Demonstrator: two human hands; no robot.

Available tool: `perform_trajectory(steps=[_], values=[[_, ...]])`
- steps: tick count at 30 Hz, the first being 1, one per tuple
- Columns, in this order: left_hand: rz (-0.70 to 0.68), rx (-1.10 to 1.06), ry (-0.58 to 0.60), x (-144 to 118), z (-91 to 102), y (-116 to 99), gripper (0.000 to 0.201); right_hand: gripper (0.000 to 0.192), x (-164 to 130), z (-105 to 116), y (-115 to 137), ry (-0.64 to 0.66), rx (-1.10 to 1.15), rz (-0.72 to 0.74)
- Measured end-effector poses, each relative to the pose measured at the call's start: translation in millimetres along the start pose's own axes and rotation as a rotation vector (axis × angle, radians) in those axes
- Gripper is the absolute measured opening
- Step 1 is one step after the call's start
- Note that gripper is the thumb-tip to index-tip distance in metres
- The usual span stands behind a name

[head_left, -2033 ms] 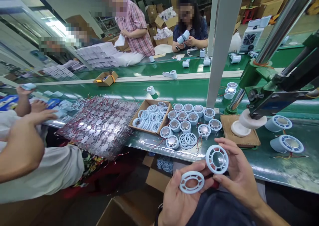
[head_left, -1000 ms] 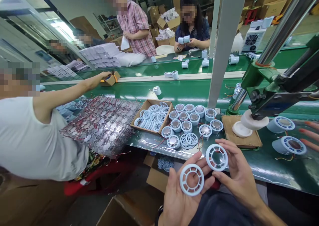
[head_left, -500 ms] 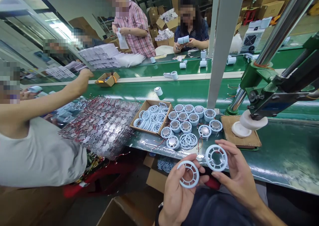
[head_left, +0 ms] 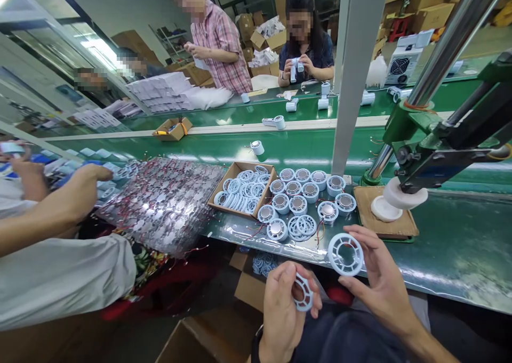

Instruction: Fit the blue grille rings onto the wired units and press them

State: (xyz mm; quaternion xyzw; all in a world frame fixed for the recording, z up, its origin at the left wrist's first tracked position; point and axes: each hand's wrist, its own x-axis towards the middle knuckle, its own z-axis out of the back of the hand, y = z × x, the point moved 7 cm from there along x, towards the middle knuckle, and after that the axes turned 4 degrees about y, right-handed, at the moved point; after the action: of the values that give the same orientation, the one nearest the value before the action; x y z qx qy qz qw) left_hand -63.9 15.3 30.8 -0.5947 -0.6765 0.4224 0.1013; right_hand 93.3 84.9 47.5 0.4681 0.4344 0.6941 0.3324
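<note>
Two light-blue spoked plastic rings are in my hands, in front of the bench edge. My left hand (head_left: pixel 285 304) is closed around one spoked ring (head_left: pixel 307 293), which is tilted and partly hidden by the fingers. Between thumb and fingers, my right hand (head_left: pixel 378 277) grips the other spoked ring (head_left: pixel 333 256), its face toward me. Just beyond them on the bench lie a few loose rings (head_left: pixel 295 230) and several round blue housings (head_left: pixel 277 229) with silver discs in them. A cardboard tray (head_left: pixel 213 203) full of similar rings stands behind to the left.
At right stands a green hand press (head_left: pixel 408 119) over a white round seat (head_left: pixel 386 209). A sheet of wired parts (head_left: pixel 160 208) lies left, beside a co-worker's arm (head_left: pixel 60 203). Below the bench is an open carton (head_left: pixel 250 291). A grey post (head_left: pixel 352 70) rises behind.
My left hand has turned its ring from facing me to a steep tilt, fingers curling more around it. My right hand barely moved. The co-worker's arm at left came down and back.
</note>
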Motion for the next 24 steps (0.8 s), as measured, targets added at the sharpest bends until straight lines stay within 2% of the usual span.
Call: perform_trajectory(steps=[2,5,11,16,20,24], values=[[0.022,0.002,-0.047,0.9,2.5,1.2,0.045,0.049,-0.5,0.5,-0.8,-0.001,-0.002,-0.005],[0.061,0.005,-0.056,1.1,1.6,1.6,0.051,0.050,-1.5,1.4,-1.9,0.002,-0.004,-0.003],[0.099,-0.001,-0.091,-2.4,3.4,2.4,0.049,0.050,-0.8,0.3,-1.2,0.002,-0.012,-0.001],[0.086,0.033,-0.028,0.5,3.3,2.1,0.043,0.049,-1.2,3.6,-7.2,-0.014,-0.076,-0.020],[0.038,0.252,0.041,13.1,9.6,7.7,0.034,0.050,-16.5,19.1,-34.7,-0.001,-0.298,-0.179],[-0.037,0.719,0.077,33.3,9.6,21.8,0.028,0.049,-41.8,28.2,-63.9,0.102,-0.652,-0.343]])
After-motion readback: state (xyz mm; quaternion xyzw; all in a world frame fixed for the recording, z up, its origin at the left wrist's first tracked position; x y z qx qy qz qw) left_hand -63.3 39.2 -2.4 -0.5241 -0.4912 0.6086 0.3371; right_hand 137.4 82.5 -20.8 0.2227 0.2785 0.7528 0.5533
